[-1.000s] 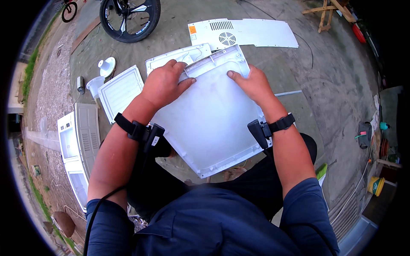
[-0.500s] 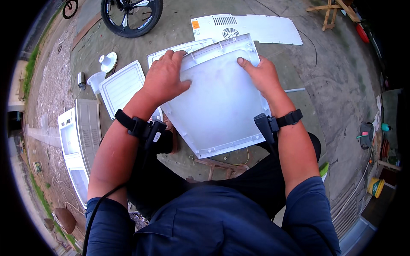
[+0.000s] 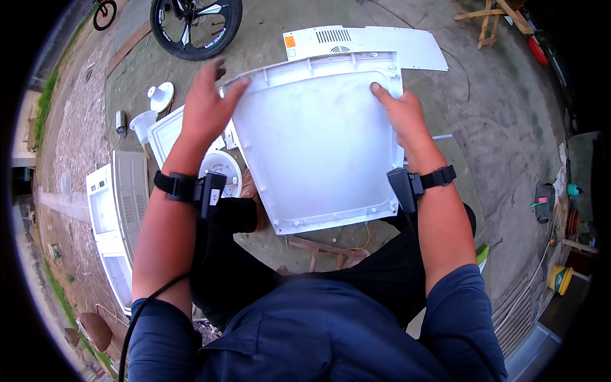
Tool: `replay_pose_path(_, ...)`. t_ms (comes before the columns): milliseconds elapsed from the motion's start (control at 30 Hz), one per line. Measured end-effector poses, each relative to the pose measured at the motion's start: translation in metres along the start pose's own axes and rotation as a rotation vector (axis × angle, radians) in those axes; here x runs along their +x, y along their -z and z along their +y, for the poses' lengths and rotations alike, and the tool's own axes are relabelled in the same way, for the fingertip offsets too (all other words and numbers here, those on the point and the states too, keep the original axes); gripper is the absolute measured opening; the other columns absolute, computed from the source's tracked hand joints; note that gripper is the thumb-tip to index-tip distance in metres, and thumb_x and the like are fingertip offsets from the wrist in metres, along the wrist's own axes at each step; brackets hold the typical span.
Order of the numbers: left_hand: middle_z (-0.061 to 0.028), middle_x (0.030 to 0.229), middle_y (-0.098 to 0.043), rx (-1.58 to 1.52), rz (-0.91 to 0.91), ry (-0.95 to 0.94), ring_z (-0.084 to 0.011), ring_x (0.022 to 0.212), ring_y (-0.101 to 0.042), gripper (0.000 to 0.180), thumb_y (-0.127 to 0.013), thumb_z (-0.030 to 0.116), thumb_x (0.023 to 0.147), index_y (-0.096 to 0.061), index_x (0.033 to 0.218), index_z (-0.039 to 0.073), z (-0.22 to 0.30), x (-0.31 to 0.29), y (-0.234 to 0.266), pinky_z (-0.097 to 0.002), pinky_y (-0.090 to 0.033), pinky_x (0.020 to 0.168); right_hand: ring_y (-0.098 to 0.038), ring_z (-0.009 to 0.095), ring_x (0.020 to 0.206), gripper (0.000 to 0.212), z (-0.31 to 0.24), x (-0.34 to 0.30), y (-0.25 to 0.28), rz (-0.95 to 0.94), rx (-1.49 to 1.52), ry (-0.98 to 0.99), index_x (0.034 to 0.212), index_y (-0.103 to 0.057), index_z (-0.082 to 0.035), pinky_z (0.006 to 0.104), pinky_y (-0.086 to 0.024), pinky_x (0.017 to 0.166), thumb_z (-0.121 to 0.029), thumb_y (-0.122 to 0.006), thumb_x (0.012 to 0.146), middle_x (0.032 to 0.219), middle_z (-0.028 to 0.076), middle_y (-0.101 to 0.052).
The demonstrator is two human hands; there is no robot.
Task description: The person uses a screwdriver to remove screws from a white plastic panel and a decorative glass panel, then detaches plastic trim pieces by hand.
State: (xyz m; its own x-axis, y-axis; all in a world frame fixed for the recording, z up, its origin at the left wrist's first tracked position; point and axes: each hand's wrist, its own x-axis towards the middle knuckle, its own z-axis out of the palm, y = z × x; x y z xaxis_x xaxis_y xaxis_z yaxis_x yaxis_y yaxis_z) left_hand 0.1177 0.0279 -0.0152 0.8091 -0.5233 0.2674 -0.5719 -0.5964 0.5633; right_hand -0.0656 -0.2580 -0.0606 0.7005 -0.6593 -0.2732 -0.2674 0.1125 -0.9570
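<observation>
A large white plastic panel [image 3: 318, 146] with a raised rim and small screw posts is tilted up in front of me, above my lap. My right hand [image 3: 405, 114] grips its right edge near the top, the thumb lying on the inner face and the other fingers hidden behind. At the upper left corner, my left hand [image 3: 209, 105] touches the rim with its thumb. Its fingers stand apart from the thumb, outside the panel's edge. Behind the left forearm are a second white panel [image 3: 162, 135] and a round white tub [image 3: 233, 167] holding small parts.
A flat white vented panel [image 3: 394, 46] lies beyond, near a bicycle wheel [image 3: 197, 28]. To the left are a white appliance housing [image 3: 130, 197], a white funnel-shaped part [image 3: 141, 122], a flanged disc [image 3: 161, 95] and a small metal cylinder [image 3: 121, 120]. A wooden stand [image 3: 489, 22] is far right.
The panel has turned more upright, its upper edge shifting. My left hand has moved left from the top rim to the corner, its fingers coming off the panel. The tub now shows more.
</observation>
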Motion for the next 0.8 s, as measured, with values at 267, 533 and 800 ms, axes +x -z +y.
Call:
replay_pose_path(267, -0.0149, 0.112, -0.066, -0.916, -0.454, 0.509, -0.0198, 0.097, -0.065, 0.050, -0.058, 0.032, 0.099, -0.049, 0.131, -0.006, 0.033, -0.031, 0.010, -0.0329, -0.052, 0.090, -0.066, 0.018, 0.092, 0.037, -0.040, -0.013, 0.018, 0.054, 0.183, -0.034, 0.116, -0.063, 0.002, 0.0328, -0.052, 0.080, -0.024, -0.070, 0.092, 0.105, 0.011, -0.069)
replay_pose_path(533, -0.0093, 0.102, -0.068, -1.027, -0.218, 0.480, -0.0138, 0.088, -0.065, 0.034, -0.054, 0.024, 0.102, -0.057, 0.120, -0.004, 0.047, -0.029, 0.003, -0.0277, -0.053, 0.079, -0.064, 0.022, 0.103, 0.044, -0.044, -0.017, 0.046, -0.156, 0.094, 0.072, 0.128, -0.055, 0.005, 0.0349, -0.049, 0.092, -0.017, -0.067, 0.092, 0.115, 0.013, -0.066)
replay_pose_path(800, -0.0083, 0.101, -0.068, -0.843, -0.223, 0.401, -0.0122, 0.088, -0.064, 0.032, -0.056, 0.024, 0.101, -0.058, 0.118, -0.003, 0.046, -0.026, -0.003, -0.0268, -0.052, 0.080, -0.063, 0.020, 0.097, 0.039, -0.026, -0.026, 0.046, 0.023, 0.037, 0.185, 0.126, -0.054, 0.006, 0.0331, -0.051, 0.086, -0.003, -0.063, 0.089, 0.112, 0.012, -0.066)
